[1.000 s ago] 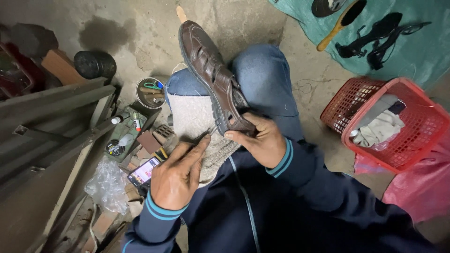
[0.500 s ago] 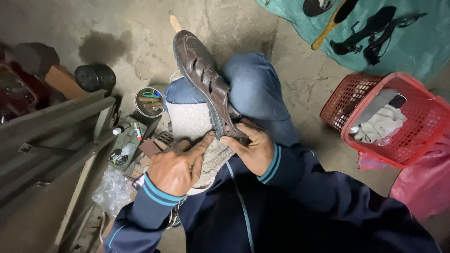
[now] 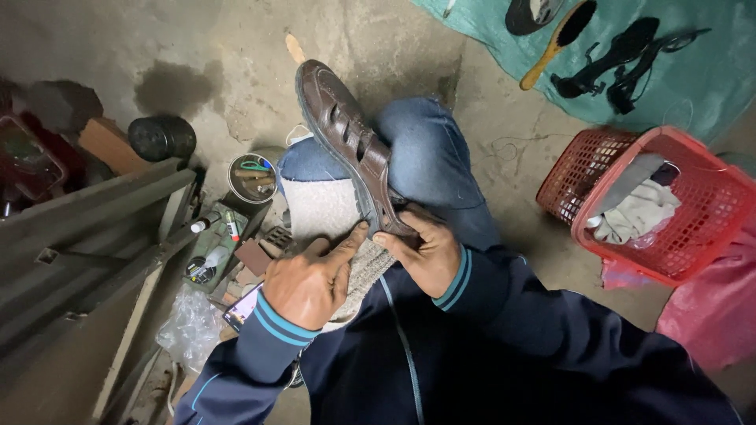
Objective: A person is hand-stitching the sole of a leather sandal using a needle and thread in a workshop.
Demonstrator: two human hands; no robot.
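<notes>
Head view: brown sandal (image 3: 346,142) is held over lap, resting on grey cloth (image 3: 323,212) laid across knee, toe pointed away from person. Heel end is gripped by right hand (image 3: 421,252), fingers closed around it. Left hand (image 3: 311,283) is set beside heel, index finger stretched and touching sole edge, other fingers half curled, nothing gripped. Round tin (image 3: 252,177) with small tools is seen on floor at left. Red basket (image 3: 669,205) with rags is placed at right. Wooden brush (image 3: 559,39) and black heeled sandals (image 3: 622,59) are laid on green sheet (image 3: 709,79).
</notes>
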